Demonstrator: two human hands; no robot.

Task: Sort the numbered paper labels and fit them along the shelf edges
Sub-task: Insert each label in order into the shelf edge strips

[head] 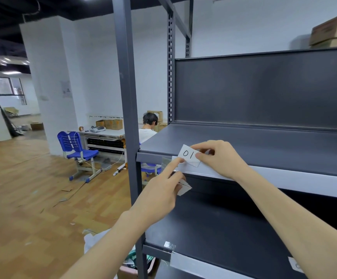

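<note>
Label "01" [188, 155] held at the left end of a grey rack [264, 137] shelf edge.
The rack's upright post [126, 97] partly hides a seated person [148, 129] behind it. The right hand [222, 158] pinches the label at the pale edge strip [284, 178]. The left hand [159, 194] touches the strip with its forefinger, its curled fingers gripping what look like spare labels [183, 187].
</note>
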